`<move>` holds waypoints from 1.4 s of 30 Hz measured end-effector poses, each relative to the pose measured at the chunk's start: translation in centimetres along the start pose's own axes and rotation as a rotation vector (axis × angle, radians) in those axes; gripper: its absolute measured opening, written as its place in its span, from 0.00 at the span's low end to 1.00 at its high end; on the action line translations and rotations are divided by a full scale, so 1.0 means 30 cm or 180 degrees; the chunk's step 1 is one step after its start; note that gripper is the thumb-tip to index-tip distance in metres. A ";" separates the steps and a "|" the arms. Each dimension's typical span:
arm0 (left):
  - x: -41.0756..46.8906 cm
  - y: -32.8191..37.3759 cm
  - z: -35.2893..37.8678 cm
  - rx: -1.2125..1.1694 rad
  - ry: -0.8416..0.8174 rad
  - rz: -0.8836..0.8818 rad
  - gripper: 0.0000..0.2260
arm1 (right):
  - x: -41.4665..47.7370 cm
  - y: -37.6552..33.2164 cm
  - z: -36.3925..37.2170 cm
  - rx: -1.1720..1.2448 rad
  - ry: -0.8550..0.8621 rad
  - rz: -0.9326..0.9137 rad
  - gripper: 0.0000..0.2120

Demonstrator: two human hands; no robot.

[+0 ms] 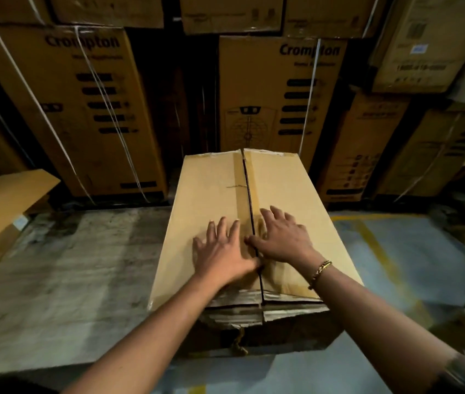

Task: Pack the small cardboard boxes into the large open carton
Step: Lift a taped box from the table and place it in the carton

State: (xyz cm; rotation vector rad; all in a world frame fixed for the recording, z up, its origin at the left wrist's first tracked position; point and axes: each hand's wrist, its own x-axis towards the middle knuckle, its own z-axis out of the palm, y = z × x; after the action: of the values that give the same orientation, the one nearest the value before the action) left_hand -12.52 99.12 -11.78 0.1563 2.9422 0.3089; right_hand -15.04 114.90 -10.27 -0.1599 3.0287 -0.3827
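Head view: left hand [223,253] and right hand [283,240] splayed flat on closed carton [211,194], contents hidden

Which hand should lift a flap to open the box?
Probably the right hand: its thumb lies right at the seam of the carton. The left hand lies flat, though also close.

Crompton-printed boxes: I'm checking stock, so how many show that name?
2. One Crompton box stands back left, another behind the closed carton. Other stacked boxes' print is unreadable.
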 end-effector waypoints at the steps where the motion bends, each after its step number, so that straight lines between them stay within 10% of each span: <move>1: 0.006 0.005 -0.007 -0.0016 -0.0033 -0.0027 0.49 | 0.002 -0.010 0.000 -0.0038 -0.0041 0.0037 0.40; 13: -0.186 -0.268 -0.511 -0.1433 0.1083 0.0120 0.25 | -0.040 -0.035 -0.026 -0.0039 -0.0166 -0.0299 0.41; 18: -0.232 -0.578 -0.610 0.0178 0.0597 -0.0693 0.26 | -0.050 -0.063 -0.017 -0.0173 -0.0278 -0.0291 0.35; 22: -0.210 -0.680 -0.475 0.0998 -0.0158 -0.1051 0.27 | -0.051 -0.059 -0.127 -0.0059 -0.0350 -0.0330 0.33; 29: -0.110 -0.600 -0.106 -0.0611 -0.0413 -0.1024 0.44 | -0.128 0.139 -0.536 0.0031 -0.0131 0.0092 0.29; 37: -0.060 -0.537 0.031 -0.1446 -0.0209 -0.1461 0.39 | -0.192 0.496 -0.586 -0.2112 -0.0430 0.1471 0.32; 42: -0.063 -0.512 0.080 -0.1875 0.0135 -0.1548 0.34 | -0.185 0.510 -0.258 0.0249 -0.0806 0.1609 0.36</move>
State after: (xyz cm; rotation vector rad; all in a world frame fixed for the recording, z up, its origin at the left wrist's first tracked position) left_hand -11.53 84.41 -17.09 -0.6312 2.6633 1.0643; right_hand -11.70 132.17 -6.27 0.5114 2.6668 -0.3952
